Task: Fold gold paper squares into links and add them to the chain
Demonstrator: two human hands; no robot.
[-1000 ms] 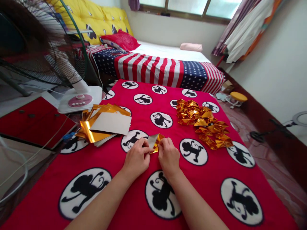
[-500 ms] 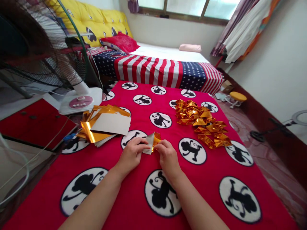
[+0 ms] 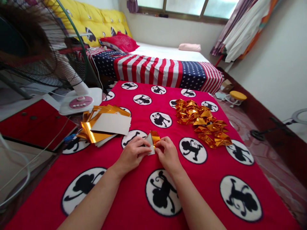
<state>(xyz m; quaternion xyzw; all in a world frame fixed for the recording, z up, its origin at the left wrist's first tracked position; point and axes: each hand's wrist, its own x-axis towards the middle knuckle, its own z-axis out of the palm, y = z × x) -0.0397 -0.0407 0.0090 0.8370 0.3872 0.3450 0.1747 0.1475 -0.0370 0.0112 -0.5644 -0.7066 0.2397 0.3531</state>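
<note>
Between my two hands is a partly folded sheet of gold foil paper (image 3: 154,135), its pale grey back turned up on the left and its shiny gold face showing on the right. My left hand (image 3: 134,152) pinches the grey side between thumb and fingers. On the gold side, the fingertips of my right hand (image 3: 167,152) are closed on the edge. To the left lies a loose stack of flat foil sheets (image 3: 111,124), the top one grey side up. Several folded gold paper pieces (image 3: 200,119) sit in a cluster to the right.
A red blanket (image 3: 115,198) with black monkey prints covers the work surface. At the left a fan with a white base (image 3: 80,101) stands beside a red panel (image 3: 35,123). Beyond is a bed with a flag-pattern cover (image 3: 153,68). A yellow stool (image 3: 238,95) is on the floor at right.
The grey flap of the sheet now stands narrower, and more of the gold strip shows behind it. Both hands have shifted only slightly, still on the paper.
</note>
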